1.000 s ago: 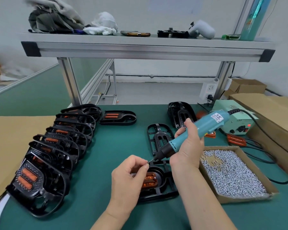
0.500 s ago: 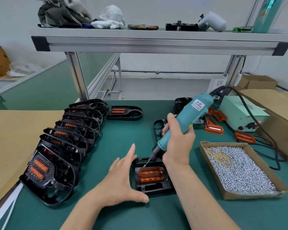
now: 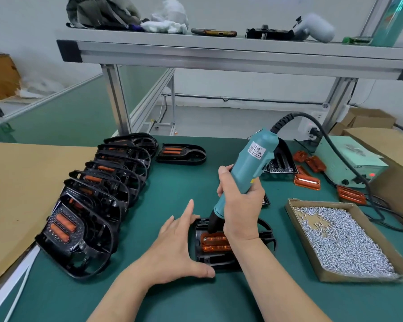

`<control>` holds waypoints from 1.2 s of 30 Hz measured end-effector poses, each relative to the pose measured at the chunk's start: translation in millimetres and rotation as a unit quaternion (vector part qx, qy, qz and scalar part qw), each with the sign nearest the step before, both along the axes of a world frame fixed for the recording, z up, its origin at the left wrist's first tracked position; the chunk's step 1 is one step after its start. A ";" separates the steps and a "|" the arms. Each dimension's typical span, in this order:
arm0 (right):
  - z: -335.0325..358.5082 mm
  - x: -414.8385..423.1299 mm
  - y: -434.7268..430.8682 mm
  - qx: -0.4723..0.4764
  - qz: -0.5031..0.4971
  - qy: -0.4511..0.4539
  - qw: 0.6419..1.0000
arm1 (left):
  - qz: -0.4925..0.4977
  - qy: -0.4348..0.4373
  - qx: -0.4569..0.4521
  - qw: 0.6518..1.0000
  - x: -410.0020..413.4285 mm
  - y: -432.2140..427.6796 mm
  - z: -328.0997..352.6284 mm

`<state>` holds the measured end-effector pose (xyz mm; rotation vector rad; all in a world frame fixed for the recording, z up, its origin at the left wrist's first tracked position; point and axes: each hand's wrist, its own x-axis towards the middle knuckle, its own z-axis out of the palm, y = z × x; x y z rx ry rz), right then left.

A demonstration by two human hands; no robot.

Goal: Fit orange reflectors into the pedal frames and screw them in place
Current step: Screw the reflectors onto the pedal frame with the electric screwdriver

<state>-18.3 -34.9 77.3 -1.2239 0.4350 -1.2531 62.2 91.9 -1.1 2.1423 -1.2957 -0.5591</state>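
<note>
A black pedal frame (image 3: 265,231) lies flat on the green mat in front of me, with an orange reflector (image 3: 213,244) seated in it. My right hand (image 3: 241,205) grips a teal electric screwdriver (image 3: 249,168), held nearly upright, its black tip down on the reflector's left end. My left hand (image 3: 175,247) lies flat with straight, spread fingers against the frame's left edge, thumb along its near side. The screw under the tip is hidden.
A row of several finished pedals (image 3: 91,201) leans at the left beside brown cardboard (image 3: 16,194). One pedal (image 3: 180,154) lies behind. A cardboard tray of screws (image 3: 342,240) sits at the right. Loose orange reflectors (image 3: 306,181) and the driver's power box (image 3: 351,161) stand behind it.
My left hand let go at the driver's tip and opened flat against the frame. The screwdriver swung from slanted to nearly upright and came down onto the reflector.
</note>
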 end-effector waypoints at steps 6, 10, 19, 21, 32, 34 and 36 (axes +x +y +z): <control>-1.8 3.1 1.4 -0.023 0.017 0.008 1.000 | 0.004 -0.001 -0.013 1.000 -1.8 0.6 -0.3; -4.1 8.3 3.9 -0.045 0.024 0.020 0.998 | 0.002 -0.002 -0.019 1.000 -2.4 1.3 -0.4; -9.1 11.2 2.7 -0.029 0.029 0.041 0.998 | 0.008 -0.008 -0.026 1.000 -2.3 0.0 -1.0; -7.9 12.0 6.5 -0.025 0.024 0.049 0.998 | 0.006 -0.010 -0.026 1.000 -3.1 -0.3 -0.6; -0.4 -14.8 6.5 -0.017 0.015 -0.016 1.000 | 0.023 0.007 -0.015 1.000 -2.2 -1.0 -0.3; 0.6 -19.1 5.5 -0.034 0.034 -0.014 0.999 | 0.021 0.005 -0.011 1.000 -2.2 -1.5 -0.3; 3.6 -23.4 4.3 -0.054 0.055 -0.010 0.997 | 0.015 -0.007 -0.005 1.000 -2.1 -2.0 -0.3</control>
